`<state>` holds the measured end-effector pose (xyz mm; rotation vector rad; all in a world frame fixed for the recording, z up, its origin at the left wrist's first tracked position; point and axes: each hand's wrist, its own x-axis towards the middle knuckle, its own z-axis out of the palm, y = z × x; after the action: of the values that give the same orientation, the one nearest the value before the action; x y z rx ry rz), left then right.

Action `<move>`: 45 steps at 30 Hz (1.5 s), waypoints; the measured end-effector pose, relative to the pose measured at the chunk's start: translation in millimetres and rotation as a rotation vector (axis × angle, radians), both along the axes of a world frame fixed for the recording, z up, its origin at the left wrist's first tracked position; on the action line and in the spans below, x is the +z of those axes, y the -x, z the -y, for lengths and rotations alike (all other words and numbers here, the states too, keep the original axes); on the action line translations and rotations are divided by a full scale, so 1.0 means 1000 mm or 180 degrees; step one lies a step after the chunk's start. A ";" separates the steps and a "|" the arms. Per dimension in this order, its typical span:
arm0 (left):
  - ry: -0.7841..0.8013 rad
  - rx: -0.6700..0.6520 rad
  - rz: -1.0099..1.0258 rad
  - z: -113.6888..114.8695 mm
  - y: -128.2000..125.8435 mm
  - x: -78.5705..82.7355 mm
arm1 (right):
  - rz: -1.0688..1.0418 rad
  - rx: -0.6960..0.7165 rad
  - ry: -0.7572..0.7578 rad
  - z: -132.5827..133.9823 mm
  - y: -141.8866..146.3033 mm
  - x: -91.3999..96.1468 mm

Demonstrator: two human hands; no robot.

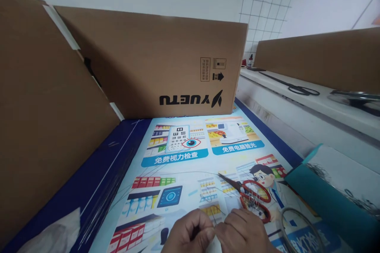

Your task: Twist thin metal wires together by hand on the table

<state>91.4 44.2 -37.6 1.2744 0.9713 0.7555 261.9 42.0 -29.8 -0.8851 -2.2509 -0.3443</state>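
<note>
At the bottom middle, my left hand [190, 232] is closed in a pinch, thumb against curled finger. Right beside it and touching it is my right hand [242, 231], its fingers also folded closed. A thin wire [214, 218] rises from where the fingers of both hands meet; the gripped part is hidden. Something white [215, 245] shows just below the fingertips. Beyond my right hand lie scissors [255, 195] with red-wrapped handles, blades pointing to the far left, with fine wire pieces tangled over the handles. A wire ring [301, 231] lies to the right.
A teal box [320, 189] holding wire pieces stands at the right. Cardboard panels [148, 63] wall off the back and left. A printed poster [190, 174] covers the table. Black scissors [303, 90] lie on a white ledge [267, 75]. White cloth-like material [56, 235] is at lower left.
</note>
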 end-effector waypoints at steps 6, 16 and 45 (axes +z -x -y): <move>-0.0688 0.0445 -0.0244 0.005 0.000 0.016 | -0.0572 0.0155 0.0450 0.000 0.004 0.016; -0.0406 0.0498 0.0331 0.006 0.002 0.016 | -0.1079 0.0281 0.0722 0.004 -0.004 0.012; -0.1305 0.0626 -0.0119 0.009 -0.002 0.019 | -0.0630 0.0235 0.0262 0.000 0.003 0.018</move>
<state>93.5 34.8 -18.2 1.5633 1.0139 1.1289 259.0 41.6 -11.5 -0.8373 -2.1200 -0.1251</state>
